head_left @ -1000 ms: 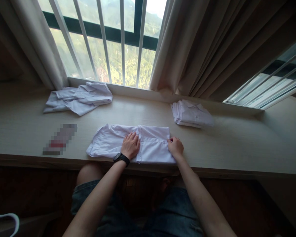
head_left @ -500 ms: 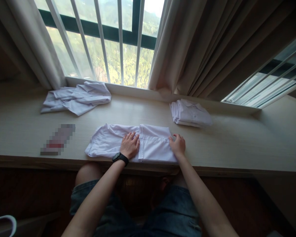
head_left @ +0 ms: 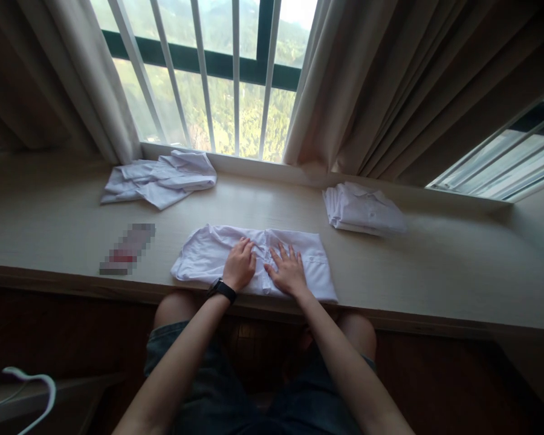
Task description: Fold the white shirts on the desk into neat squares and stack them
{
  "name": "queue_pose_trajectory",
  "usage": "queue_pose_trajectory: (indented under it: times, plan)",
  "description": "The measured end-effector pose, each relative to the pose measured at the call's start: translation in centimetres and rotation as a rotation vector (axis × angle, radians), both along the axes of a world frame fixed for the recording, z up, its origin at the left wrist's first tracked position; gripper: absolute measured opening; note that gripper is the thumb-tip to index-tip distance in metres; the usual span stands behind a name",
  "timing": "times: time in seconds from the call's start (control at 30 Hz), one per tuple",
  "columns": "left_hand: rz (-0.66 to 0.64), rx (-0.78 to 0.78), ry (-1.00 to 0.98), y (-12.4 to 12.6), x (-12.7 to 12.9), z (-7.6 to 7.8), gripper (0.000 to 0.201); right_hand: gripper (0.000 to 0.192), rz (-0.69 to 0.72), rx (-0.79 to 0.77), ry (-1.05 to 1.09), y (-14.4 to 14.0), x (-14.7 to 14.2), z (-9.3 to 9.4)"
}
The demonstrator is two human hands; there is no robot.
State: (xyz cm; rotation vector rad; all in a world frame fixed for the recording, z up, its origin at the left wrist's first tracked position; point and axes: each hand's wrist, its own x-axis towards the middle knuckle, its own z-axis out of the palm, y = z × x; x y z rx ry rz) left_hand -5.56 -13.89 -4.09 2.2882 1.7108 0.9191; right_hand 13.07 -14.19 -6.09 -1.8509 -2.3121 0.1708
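A white shirt (head_left: 204, 255), folded into a long flat shape, lies along the front edge of the pale wooden ledge. Its right part is a smooth folded panel with a seam and a small button; the left part is looser and wrinkled. My left hand (head_left: 239, 264), with a black watch on the wrist, rests on the shirt left of the fold's raised edge, fingers stretched out and close together. Just right of that edge, my right hand (head_left: 287, 272) lies flat on the panel with its fingers spread. The cloth creases between the two hands.
A crumpled white garment (head_left: 163, 179) lies at the back left by the window. At the back right sits a stack of folded white shirts (head_left: 362, 208). A pixelated object (head_left: 127, 249) is on the ledge's left. A white hanger (head_left: 40, 380) shows at lower left.
My right hand has moved left from the shirt's right edge onto the panel, spreading flat beside the left hand. The left hand stays on the shirt. The whole view has shifted slightly.
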Motion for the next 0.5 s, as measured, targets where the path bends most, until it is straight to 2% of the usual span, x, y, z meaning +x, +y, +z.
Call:
queue_pose_trajectory:
  times: [0.07,0.1,0.17,0.23,0.27,0.3,0.37,0.5]
  plan:
    - [0.133,0.099,-0.109,-2.7,-1.9,1.2,0.039,0.064,-0.001,0.002,-0.003,0.0,0.1,0.0]
    - [0.255,0.146,-0.175,-4.3,-3.0,1.6,0.038,0.064,-0.001,0.002,-0.003,0.0,0.1,0.0]
    - [0.589,0.213,-0.338,-7.4,-5.2,1.7,0.043,0.064,0.001,0.002,0.002,0.0,0.1,0.1]
    - [0.859,0.158,-0.581,-9.8,-7.0,1.1,0.054,0.064,0.003,0.004,0.004,-0.1,0.1,0.0]
    - [0.927,0.102,-0.72,-10.4,-7.7,0.7,0.059,0.064,0.004,0.005,0.004,-0.1,0.1,-0.1]
    - [0.956,0.041,-0.859,-10.8,-8.1,0.4,0.063,0.064,0.005,0.006,0.003,-0.1,0.1,-0.1]
    - [0.93,-0.063,-1.11,-10.7,-8.5,0.2,0.063,0.064,0.012,0.008,0.003,-0.2,0.2,-0.2]
    - [0.796,-0.218,-1.421,-9.7,-8.2,1.3,0.045,0.063,0.027,0.002,0.006,-0.3,0.3,-0.1]
